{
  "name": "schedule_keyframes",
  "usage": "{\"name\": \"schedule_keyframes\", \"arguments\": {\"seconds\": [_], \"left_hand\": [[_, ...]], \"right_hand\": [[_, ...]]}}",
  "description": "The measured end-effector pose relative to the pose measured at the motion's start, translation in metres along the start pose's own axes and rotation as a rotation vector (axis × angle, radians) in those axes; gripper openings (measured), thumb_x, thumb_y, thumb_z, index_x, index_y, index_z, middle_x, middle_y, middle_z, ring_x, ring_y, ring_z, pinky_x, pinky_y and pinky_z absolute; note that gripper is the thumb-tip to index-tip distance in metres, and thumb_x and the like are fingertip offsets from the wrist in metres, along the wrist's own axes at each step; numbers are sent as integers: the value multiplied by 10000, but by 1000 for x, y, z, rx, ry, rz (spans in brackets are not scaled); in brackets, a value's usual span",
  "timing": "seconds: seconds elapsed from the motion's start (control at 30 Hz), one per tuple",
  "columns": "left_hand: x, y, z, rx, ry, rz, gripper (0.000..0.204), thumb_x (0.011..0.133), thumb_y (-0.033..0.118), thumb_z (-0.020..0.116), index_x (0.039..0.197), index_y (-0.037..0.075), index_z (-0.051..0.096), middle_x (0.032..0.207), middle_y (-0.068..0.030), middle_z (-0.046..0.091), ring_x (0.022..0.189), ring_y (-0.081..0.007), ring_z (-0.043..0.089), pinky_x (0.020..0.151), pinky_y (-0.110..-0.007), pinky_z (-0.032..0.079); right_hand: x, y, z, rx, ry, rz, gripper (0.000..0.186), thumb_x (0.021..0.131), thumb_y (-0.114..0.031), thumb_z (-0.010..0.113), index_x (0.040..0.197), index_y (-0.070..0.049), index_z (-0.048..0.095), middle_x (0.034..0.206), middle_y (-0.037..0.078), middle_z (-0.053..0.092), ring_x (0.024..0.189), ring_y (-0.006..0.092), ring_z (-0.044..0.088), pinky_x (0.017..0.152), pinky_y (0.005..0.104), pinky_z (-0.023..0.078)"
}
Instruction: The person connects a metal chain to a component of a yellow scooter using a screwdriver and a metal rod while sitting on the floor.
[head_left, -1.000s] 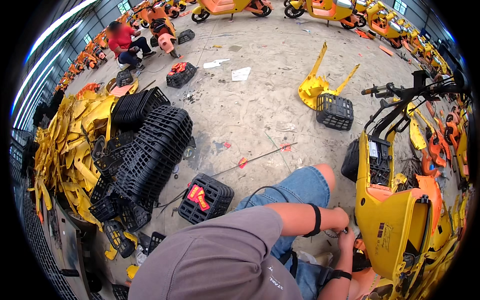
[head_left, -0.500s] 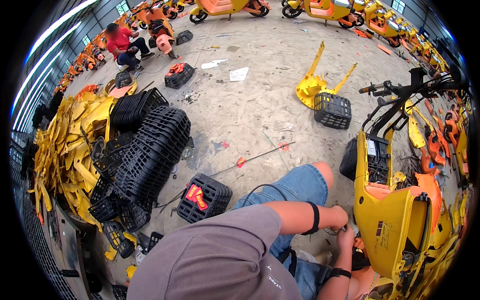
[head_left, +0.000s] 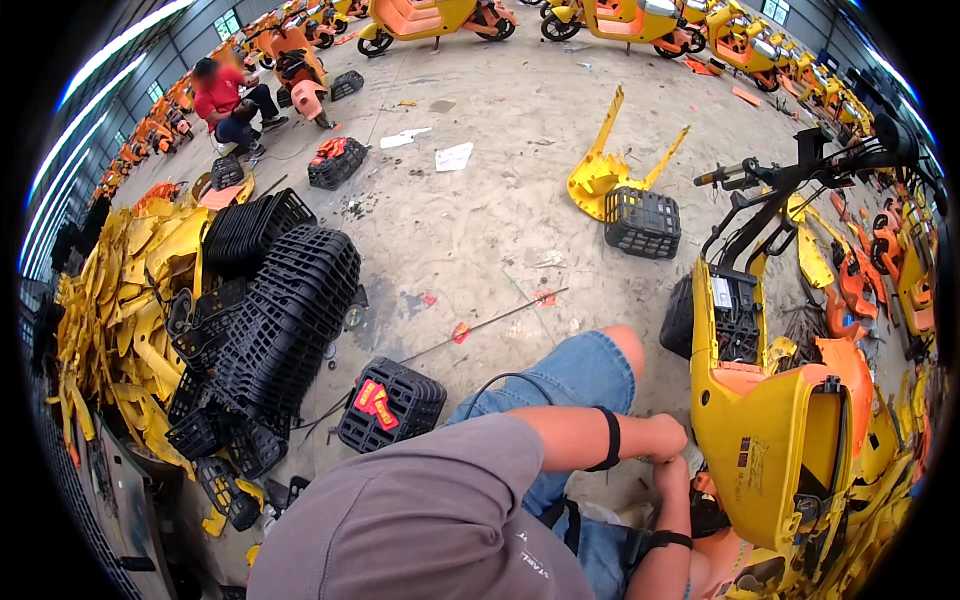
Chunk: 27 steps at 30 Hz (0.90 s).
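Note:
My left hand [head_left: 664, 436] is closed, meeting my right hand [head_left: 669, 474] low beside the yellow scooter body [head_left: 748, 445]. The fingers of both curl round something small that they hide. My bare knee and denim shorts [head_left: 570, 370] are just left of the hands, with a black cable [head_left: 510, 374] looped over the thigh. The scooter's black handlebar [head_left: 800, 160] rises above an open compartment with dark inner parts [head_left: 730, 322].
Stacked black baskets [head_left: 285, 320] and yellow panels [head_left: 120, 330] lie left. A basket with red pieces [head_left: 408, 412], another basket [head_left: 642, 220] and a forked yellow panel [head_left: 590, 190] sit on the floor [head_left: 480, 230]. A co-worker [head_left: 225, 105] crouches by an orange scooter [head_left: 300, 70]. More scooters line the back.
The surroundings have shifted slightly left in the picture as the camera turned. My hands remain together by the scooter; the small silvery thing glimpsed between them earlier is now hidden.

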<state>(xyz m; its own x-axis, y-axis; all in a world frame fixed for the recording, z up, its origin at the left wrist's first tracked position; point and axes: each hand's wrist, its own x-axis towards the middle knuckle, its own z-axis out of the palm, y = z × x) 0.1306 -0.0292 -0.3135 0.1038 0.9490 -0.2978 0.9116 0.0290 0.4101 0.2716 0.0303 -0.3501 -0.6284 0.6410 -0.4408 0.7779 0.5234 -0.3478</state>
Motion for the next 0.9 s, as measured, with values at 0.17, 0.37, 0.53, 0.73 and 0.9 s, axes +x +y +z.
{"name": "schedule_keyframes", "arguments": {"seconds": [0.17,0.37,0.53,0.73,0.9], "left_hand": [[-4,0,-1,-23,49,43,260,863,281,695,949,50,778,962,-151,753,926,-327,726,764,-447,571],[-3,0,7,-49,59,18,247,816,258,719,924,43,771,958,-157,751,908,-331,725,759,-452,574],[-5,0,6,-111,125,-30,227,765,218,738,909,46,771,944,-162,748,895,-342,725,753,-456,577],[2,0,15,-103,163,0,227,706,187,762,883,46,769,927,-156,747,894,-342,726,744,-450,581],[-5,-1,15,-41,168,14,203,703,156,760,877,51,767,924,-145,749,898,-324,731,741,-440,584]], "right_hand": [[8,14,10,90,-9,55,403,951,-342,525,1193,-44,647,1157,286,654,1146,457,592,900,513,496],[11,23,17,128,-30,84,406,954,-362,525,1220,-81,649,1169,262,661,1148,451,596,902,502,495],[7,24,27,159,138,-31,378,970,-312,508,958,28,671,776,220,696,770,345,709,685,446,505],[0,24,22,49,136,-42,483,992,-410,456,996,24,667,843,247,692,845,393,700,721,467,508],[-17,-7,2,54,47,25,456,992,-416,495,1189,-38,659,1114,271,672,1106,467,597,890,519,487]]}}
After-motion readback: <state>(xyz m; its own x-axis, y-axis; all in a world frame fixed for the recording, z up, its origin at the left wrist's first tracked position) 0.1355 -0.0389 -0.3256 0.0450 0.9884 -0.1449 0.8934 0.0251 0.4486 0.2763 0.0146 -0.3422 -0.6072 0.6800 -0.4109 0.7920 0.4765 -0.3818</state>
